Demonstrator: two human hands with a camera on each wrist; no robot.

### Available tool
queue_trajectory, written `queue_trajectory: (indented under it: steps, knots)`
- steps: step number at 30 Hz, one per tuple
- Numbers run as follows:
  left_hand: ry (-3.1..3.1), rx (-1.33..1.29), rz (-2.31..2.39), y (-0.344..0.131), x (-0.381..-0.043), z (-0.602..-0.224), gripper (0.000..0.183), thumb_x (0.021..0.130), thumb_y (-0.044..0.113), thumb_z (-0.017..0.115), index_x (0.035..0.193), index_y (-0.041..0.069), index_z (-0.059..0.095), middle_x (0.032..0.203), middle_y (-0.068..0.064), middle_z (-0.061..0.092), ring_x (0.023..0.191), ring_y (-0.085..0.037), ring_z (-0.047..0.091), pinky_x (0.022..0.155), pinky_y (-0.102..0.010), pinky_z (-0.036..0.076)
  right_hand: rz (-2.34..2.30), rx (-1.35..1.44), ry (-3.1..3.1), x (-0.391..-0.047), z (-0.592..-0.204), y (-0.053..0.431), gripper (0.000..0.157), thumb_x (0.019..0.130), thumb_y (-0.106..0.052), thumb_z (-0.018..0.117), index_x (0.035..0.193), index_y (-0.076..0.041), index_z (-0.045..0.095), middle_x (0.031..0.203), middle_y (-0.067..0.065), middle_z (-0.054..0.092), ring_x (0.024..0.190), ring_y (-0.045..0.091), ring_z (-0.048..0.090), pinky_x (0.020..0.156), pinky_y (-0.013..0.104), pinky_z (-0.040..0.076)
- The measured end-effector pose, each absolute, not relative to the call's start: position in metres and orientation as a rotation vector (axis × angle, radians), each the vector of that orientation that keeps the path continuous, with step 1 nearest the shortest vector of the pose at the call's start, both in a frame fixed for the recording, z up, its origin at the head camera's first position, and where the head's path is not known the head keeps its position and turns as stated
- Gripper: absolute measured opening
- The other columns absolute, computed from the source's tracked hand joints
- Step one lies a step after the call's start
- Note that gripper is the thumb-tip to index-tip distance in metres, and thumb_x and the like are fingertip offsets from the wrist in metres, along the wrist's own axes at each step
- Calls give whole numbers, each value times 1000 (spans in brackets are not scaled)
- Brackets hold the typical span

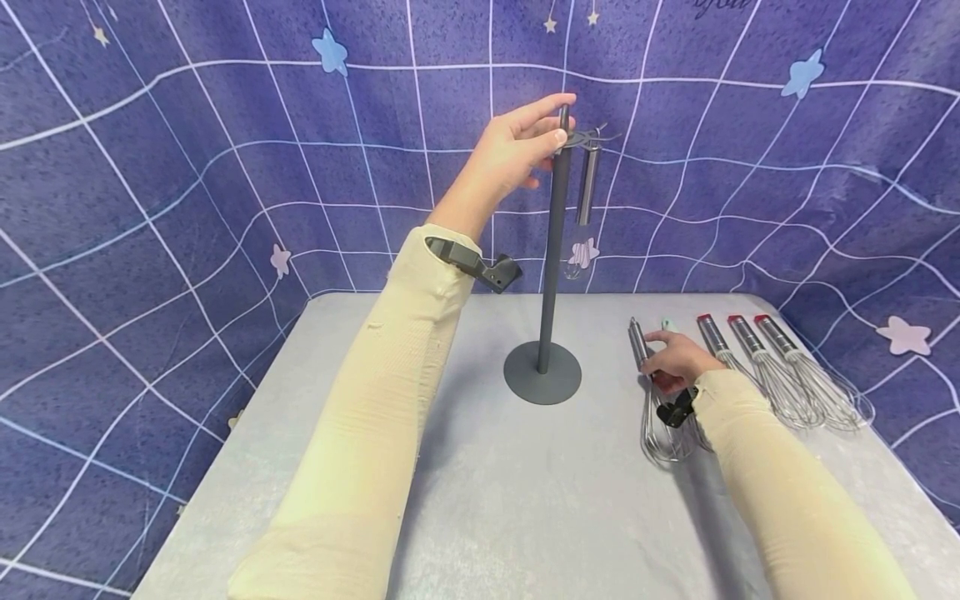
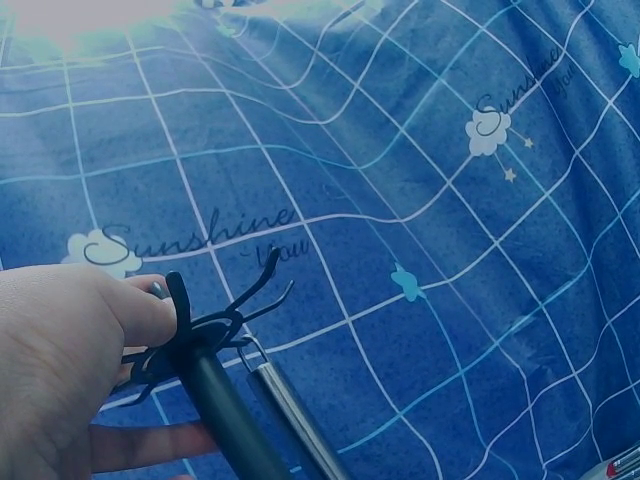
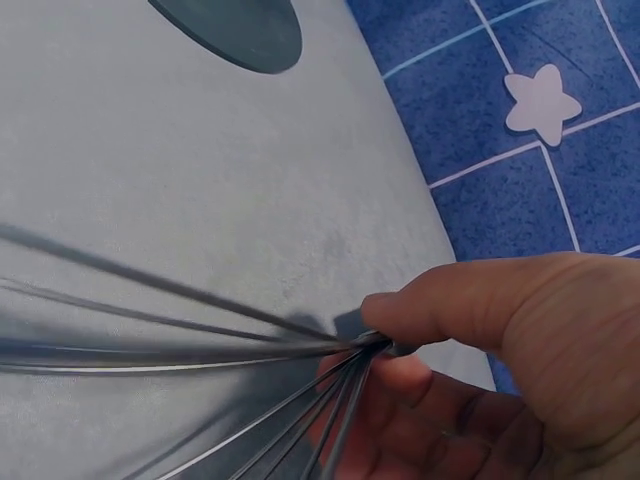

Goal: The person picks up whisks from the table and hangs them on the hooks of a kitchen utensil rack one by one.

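Observation:
A dark grey stand (image 1: 553, 250) rises from a round base on the table, with curved hooks at its top. My left hand (image 1: 517, 146) grips the stand near those hooks, thumb in front and fingers behind. From a hook on the right hangs a whisk with a metal handle (image 1: 588, 187); its wires show faintly against the backdrop. At the right, my right hand (image 1: 675, 360) pinches a second whisk (image 1: 638, 342) where its wires (image 3: 300, 345) meet the handle. Its handle points away from me, and in the right wrist view the palm side hides part of it.
Three whisks with red-ended handles (image 1: 742, 333) lie side by side at the table's right. Another whisk with a pale green end (image 1: 667, 323) lies partly under my right hand. A blue gridded cloth (image 1: 420, 108) stands behind the table (image 1: 517, 483).

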State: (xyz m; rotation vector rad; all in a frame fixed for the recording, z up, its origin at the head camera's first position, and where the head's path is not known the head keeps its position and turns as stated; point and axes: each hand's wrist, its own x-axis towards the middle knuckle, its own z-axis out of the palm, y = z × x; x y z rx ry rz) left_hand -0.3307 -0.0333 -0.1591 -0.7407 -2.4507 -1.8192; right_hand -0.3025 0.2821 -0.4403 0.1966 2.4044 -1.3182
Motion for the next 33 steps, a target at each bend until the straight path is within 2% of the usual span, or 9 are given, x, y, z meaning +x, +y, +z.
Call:
queue_trajectory:
  steps: [17,26,33]
  knots:
    - [-2446,-722,-1853,-33,-332,-159,47,102,21,62,144,41,55,133,17,64,105,-20,66,76,-34,49,-1520,155,2360,-304,-431,280,85,90,5,63,160,-4,15,90,9,65,73,21,68,73,42,59]
    - [-2431,-740,-1844,-33,-330,-159,46,102,20,62,144,39,56,132,15,65,103,-20,67,74,-33,49,-1551,117,2345,-306,-423,277,84,92,6,61,161,-4,13,105,19,64,84,26,67,79,44,58]
    - [-2432,-738,-1847,-32,-331,-160,46,102,20,62,144,39,56,132,14,65,102,-20,66,73,-33,49,-1588,73,2352,-308,-417,273,83,92,7,59,160,-3,13,100,15,60,83,25,66,74,41,59]
